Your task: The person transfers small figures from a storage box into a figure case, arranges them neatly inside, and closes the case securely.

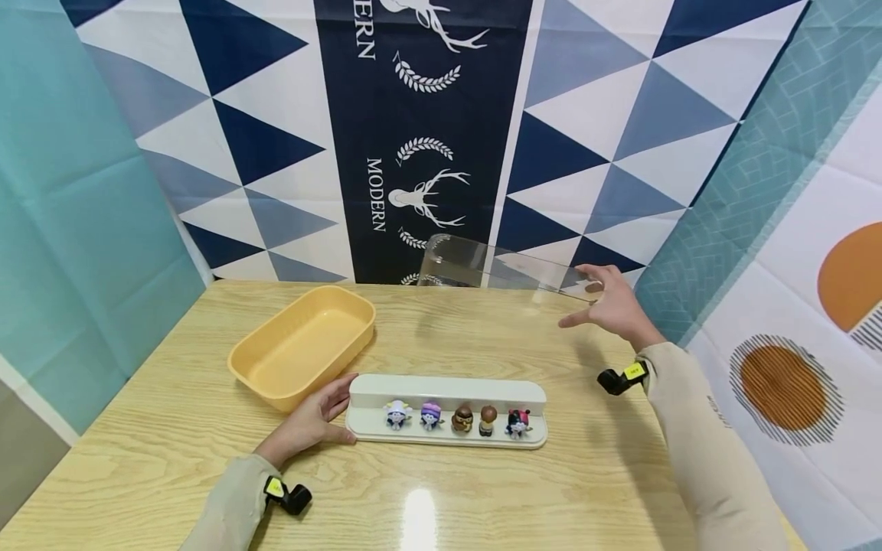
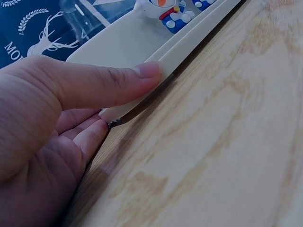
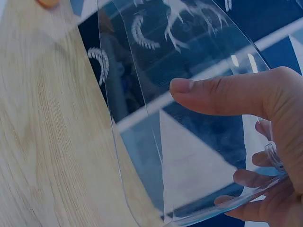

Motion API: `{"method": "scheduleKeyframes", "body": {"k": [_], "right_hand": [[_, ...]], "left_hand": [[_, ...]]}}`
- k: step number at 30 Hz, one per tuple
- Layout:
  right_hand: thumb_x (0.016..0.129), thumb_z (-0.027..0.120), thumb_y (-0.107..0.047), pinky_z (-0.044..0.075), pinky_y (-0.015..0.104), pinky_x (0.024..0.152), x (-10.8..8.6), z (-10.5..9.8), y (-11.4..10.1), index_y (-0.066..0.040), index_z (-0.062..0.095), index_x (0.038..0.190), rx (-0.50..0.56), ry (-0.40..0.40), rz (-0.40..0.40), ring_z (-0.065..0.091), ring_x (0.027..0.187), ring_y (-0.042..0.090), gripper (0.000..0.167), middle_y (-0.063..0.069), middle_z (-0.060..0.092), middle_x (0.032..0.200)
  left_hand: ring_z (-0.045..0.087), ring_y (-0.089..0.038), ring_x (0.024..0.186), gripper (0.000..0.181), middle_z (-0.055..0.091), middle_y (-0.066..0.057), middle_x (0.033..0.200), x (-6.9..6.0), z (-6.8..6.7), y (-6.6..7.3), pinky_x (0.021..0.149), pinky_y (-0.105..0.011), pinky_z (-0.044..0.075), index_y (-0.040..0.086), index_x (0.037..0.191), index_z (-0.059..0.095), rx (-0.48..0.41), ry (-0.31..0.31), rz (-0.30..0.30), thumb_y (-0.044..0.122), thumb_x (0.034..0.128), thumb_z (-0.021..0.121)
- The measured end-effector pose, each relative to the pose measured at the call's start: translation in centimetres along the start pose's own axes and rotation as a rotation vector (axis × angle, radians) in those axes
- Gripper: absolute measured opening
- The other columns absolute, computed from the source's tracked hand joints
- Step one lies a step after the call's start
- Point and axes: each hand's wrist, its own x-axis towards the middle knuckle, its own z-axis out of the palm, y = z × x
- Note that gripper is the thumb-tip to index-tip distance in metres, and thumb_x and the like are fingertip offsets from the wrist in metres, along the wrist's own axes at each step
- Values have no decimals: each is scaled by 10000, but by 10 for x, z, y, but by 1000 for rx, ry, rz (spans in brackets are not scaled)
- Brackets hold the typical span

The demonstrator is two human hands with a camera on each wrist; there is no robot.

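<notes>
A long cream display base (image 1: 448,387) with a raised back step lies on the table, with several small toy figurines (image 1: 463,419) in a row on it. My left hand (image 1: 308,421) grips the base's left end. In the left wrist view, its thumb (image 2: 118,84) presses the front rim and the other fingers lie round the end. Above the table behind the base, my right hand (image 1: 613,306) holds a transparent cover (image 1: 482,264) by its right end, tilted and apart from the base. The right wrist view shows the thumb across the clear plastic (image 3: 199,137).
A yellow plastic basin (image 1: 303,348) stands at the left, just behind my left hand. The wooden table (image 1: 524,497) ends at a wall cloth (image 1: 427,115) with triangles and deer heads. Black wrist cameras (image 1: 620,377) stick out from both sleeves.
</notes>
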Motion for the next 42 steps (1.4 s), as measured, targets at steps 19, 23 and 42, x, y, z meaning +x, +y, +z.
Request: {"method": "scheduleKeyframes", "body": {"k": [19, 23, 42], "right_hand": [[611, 973, -191, 493, 575, 958, -22, 13, -48, -70, 399, 1494, 98, -117, -111, 455, 1228, 423, 1061, 205, 377, 1308], [602, 972, -154, 499, 574, 950, -28, 16, -52, -55, 412, 1477, 109, -132, -124, 462, 1216, 418, 1043, 190, 394, 1303], [558, 979, -147, 530, 549, 913, -66, 35, -65, -23, 436, 1452, 186, -191, -87, 484, 1200, 444, 1054, 198, 404, 1323]], "left_hand": [[196, -524, 1402, 1038, 210, -418, 1508, 0, -1, 1, 1059, -212, 377, -169, 1498, 158, 11, -2, 2, -216, 668, 779], [193, -531, 1405, 1040, 203, -416, 1512, 0, 0, 2, 1059, -223, 382, -162, 1503, 155, 15, 1, -9, -213, 671, 777], [193, -551, 1396, 1043, 181, -430, 1506, 0, 0, 2, 1060, -232, 383, -192, 1488, 119, 18, 0, -16, -226, 669, 764]]}}
